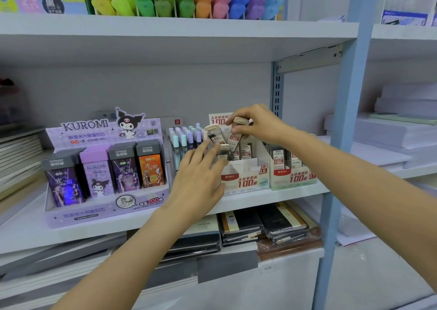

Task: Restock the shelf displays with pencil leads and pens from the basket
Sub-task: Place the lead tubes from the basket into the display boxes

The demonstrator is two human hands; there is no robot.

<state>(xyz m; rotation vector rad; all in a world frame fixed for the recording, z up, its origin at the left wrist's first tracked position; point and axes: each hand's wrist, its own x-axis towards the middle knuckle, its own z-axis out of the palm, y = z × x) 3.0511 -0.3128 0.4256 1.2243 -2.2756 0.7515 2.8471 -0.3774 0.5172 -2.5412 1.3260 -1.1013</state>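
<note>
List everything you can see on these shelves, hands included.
Highlighters: many, yellow through green, orange, pink, blue and purple, top shelf.
Kuromi box: one, purple, middle shelf, left.
Cases: four front rows, two dark, one purple, one orange, in the Kuromi box.
Pastel tubes: a cluster, blue and purple caps, right of the Kuromi box.
0.5 box: one, white, middle shelf, centre.
0.7 box: one, white, right of the 0.5 box.
Notebooks: several stacks, dark, lower shelf.
Paper: stacks, white, next bay, right.
Lead case: one, clear with beige cap, above the 0.5 box.
Left hand: fingers straight, at the 0.5 box.
Right hand: pinches the lead case.
</note>
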